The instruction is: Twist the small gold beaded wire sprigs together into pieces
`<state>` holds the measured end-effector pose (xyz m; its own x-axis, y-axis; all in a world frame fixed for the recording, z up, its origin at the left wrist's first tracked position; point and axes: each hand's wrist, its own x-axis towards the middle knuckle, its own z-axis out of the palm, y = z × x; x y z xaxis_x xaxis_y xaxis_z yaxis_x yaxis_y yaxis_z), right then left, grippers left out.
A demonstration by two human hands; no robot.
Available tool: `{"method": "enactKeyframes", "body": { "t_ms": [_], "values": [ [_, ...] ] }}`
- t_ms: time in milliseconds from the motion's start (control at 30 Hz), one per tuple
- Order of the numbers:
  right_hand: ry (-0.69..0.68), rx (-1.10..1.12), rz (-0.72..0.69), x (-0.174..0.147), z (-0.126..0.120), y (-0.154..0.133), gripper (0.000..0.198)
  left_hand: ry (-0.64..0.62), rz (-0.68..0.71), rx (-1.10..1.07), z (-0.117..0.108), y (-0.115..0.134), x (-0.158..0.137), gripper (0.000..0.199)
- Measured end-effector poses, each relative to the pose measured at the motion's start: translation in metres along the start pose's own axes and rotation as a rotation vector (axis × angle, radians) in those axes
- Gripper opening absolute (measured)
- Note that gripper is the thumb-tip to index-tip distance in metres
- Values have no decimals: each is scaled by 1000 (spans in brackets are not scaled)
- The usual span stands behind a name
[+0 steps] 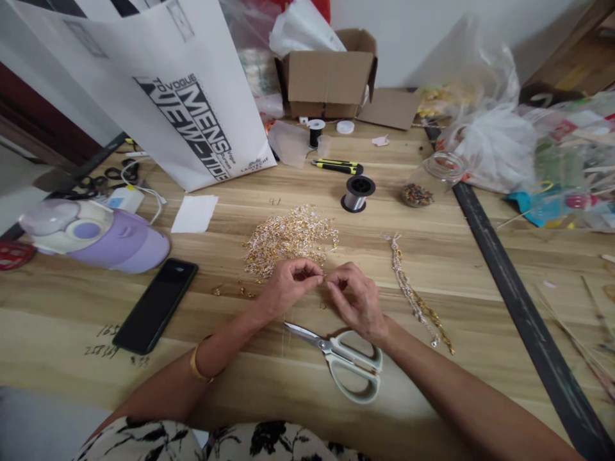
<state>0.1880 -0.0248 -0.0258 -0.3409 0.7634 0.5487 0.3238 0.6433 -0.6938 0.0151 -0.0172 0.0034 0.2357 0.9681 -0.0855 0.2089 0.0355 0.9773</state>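
The pile of gold and silver pieces (283, 237) is spread on the table (240, 384) just beyond the left hand (292, 283) and right hand (354, 298), both pinched at the fingertips, any contents too small to tell, steadiness being best maintained above the scissors (325, 346).

A head-worn camera looks forward and down, at close range, on two hands (291, 285) above a wooden table (250, 378).

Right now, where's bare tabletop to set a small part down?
Tabletop at right, between chain strands and black strip; a smaller patch between phone and gold-and-silver pile, beside loose gold pieces. Crowded: around left hand and right hand, with scissors close by; also the back, with cardboard box and plastic bag.
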Motion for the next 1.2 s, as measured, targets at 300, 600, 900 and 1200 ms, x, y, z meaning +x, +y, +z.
{"method": "enactKeyframes", "body": {
  "t_ms": [300,600,900,1200],
  "values": [
    [16,40,55,2,0,0,5,-2,-6,-99,-1,9,-1,6],
    [11,70,83,2,1,1,5,28,-28,-81,-1,11,-2,10],
    [4,63,51,4,2,3,6,87,125,49,-1,2,-2,6],
    [-40,23,112,6,2,3,7,114,104,120,0,2,-1,5]
  ]
}}
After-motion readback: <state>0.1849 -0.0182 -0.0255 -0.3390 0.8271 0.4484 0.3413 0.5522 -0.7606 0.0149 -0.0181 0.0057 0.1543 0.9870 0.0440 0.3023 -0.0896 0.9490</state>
